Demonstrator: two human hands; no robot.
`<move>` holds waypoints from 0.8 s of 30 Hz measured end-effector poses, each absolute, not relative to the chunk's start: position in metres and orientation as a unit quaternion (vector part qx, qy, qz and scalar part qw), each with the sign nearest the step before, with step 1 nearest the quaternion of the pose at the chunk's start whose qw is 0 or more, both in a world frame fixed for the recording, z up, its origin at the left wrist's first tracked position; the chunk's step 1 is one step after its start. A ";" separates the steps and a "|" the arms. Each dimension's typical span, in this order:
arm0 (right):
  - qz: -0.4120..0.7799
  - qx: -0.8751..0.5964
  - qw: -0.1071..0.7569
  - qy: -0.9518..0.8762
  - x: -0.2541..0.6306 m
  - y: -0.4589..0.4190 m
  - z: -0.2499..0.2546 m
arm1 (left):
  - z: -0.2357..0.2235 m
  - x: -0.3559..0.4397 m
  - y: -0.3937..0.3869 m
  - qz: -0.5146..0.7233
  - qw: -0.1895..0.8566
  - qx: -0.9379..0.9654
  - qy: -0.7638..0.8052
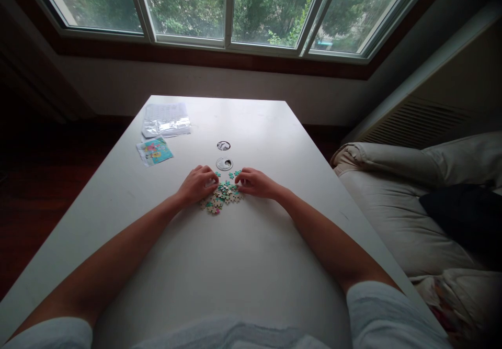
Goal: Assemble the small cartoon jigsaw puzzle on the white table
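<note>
my two bare hands are at a small heap of jigsaw pieces [223, 197] around the middle of a white table [254, 265]. the pieces lie loosely piled and overlapping, some with pale backs up, some showing green or teal, and one pink piece [214, 211] sits at the near edge. a few loose teal pieces [231, 176] lie just beyond the heap, between my hands.

my left hand [198, 184] is at the heap's left side, fingers bent and half curled inward; i can't tell whether a piece is pinched in it. my right hand [257, 182] faces it from the right, fingers partly curled, tips at the heap's upper right edge, and i can't tell whether it grips one either.

past the pieces, two round silvery discs [224, 164] lie one behind the other. to their left is a colourful picture sheet [156, 150], mostly turquoise, and just behind it a clear plastic sleeve [167, 121]. a wide window [188, 6] with trees outside runs beyond the table, and on my right is a pale sofa [384, 202] with something dark [463, 218] on it.
</note>
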State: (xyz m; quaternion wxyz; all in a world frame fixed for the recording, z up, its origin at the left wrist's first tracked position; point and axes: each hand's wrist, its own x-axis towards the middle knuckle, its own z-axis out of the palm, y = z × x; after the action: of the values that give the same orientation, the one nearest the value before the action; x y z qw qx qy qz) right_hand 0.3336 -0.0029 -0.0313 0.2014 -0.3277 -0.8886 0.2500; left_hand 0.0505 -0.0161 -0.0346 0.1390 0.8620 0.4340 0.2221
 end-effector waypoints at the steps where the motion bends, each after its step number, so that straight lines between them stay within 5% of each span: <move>1: 0.244 -0.334 0.193 -0.890 0.335 -0.003 -0.029 | -0.034 0.051 -0.016 0.222 0.143 0.860 0.436; 17: 0.295 -0.337 0.136 -0.884 0.341 -0.002 -0.018 | -0.034 0.044 -0.011 0.287 0.173 0.789 0.515; 24: 0.392 -0.344 0.202 -0.829 0.345 0.004 -0.027 | -0.037 0.017 0.007 0.243 0.131 0.759 0.589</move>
State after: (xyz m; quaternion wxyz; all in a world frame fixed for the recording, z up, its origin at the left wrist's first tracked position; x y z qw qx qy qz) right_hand 0.3447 0.0039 -0.0267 0.2018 -0.3445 -0.8287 0.3923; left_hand 0.0169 0.0074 -0.0367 0.1307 0.7594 0.5893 0.2427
